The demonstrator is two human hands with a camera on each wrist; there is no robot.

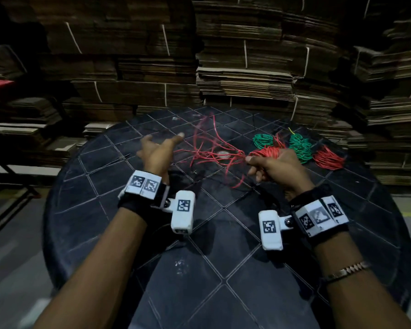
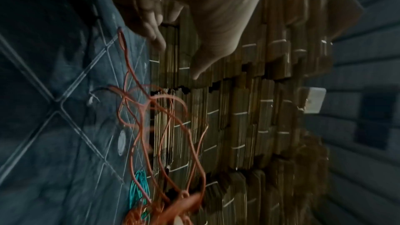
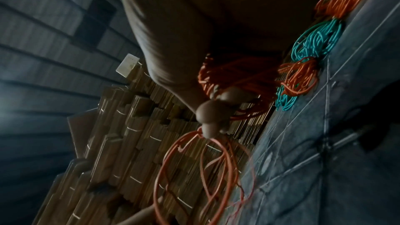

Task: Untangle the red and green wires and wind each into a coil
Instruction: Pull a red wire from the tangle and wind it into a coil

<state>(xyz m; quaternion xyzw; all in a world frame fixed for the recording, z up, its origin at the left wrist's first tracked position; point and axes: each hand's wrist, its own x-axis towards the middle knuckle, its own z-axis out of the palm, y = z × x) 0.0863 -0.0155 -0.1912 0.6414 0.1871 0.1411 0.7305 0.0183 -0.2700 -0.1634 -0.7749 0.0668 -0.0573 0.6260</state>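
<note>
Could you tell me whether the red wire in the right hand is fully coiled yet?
Partly: right hand grips a red coil, loose strands trail.

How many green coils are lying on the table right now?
2. One green coil lies beyond the right hand; the other green coil sits right of it. More may be hidden behind the hand.

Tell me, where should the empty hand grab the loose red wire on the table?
Probably the left hand should pinch the loose red wire close to the right hand, from the left. There the strands gather into one bunch; farther out they spread into floppy loops.
</note>
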